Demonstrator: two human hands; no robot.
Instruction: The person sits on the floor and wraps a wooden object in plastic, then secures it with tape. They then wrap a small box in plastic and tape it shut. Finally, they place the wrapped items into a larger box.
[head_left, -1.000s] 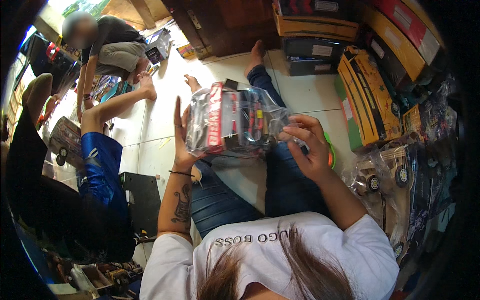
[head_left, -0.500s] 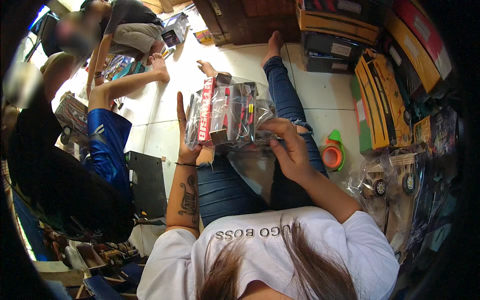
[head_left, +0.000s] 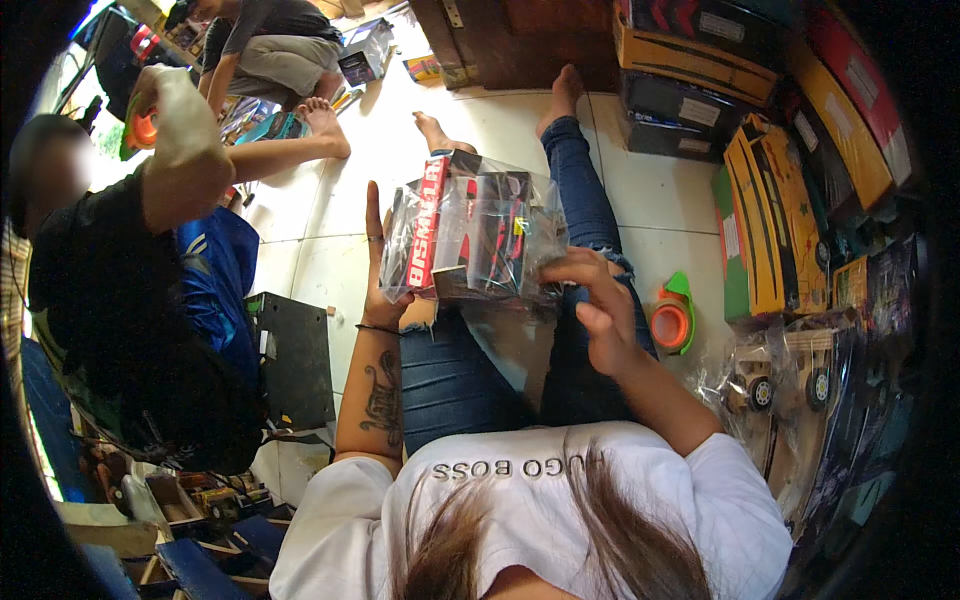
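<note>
A boxy wrapped package sits in clear plastic above the seated person's lap, between the legs in blue jeans. It shows a red strip with white lettering on its left side, and black and red parts to the right of that strip. The left hand has its grip clamped on the package's left side, one finger pointing to the far side and the others partly hidden behind the plastic. The right hand is at the package's right end, its bent fingertips at the loose plastic; its grip is apart, with the thumb clear of the fingers.

To the right of the right knee, a green tape dispenser with an orange roll lies on the white tiled floor. Farther right are a yellow wooden model lying on its side and, on the far side, stacked boxes. Nearer on the right, wheeled wooden models lie in clear plastic. On the left, a black panel stands beside a co-worker in a black shirt, whose raised arm is near another orange and green dispenser. Another person crouches at the far left.
</note>
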